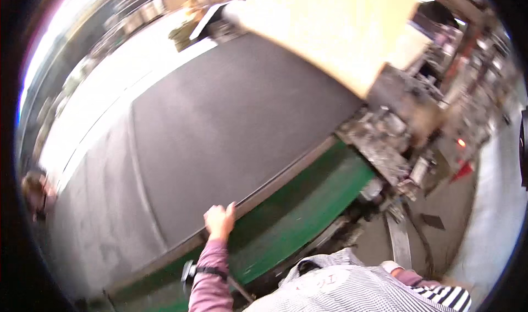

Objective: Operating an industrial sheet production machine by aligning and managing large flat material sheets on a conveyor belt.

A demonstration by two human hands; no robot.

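Note:
Along the near edge of a wide black conveyor belt [236,119], my left hand [220,221] has its fingers curled at the rim, beside the green side panel [297,213]. Its thumb or a finger points up. A strap with a small device [206,271] circles that wrist over the pink sleeve. A raised seam crosses the belt to the left of the hand. My right sleeve [410,277] shows at the lower right close to my body, but the right hand itself does not appear.
A large pale yellow sheet [335,26] slopes over the belt's far right end. Blurred machinery [385,130] covered in scraps stands at the right, with a small red light [461,143]. Another person [38,194] is at the far left. A metal bar [399,240] stands by the green panel.

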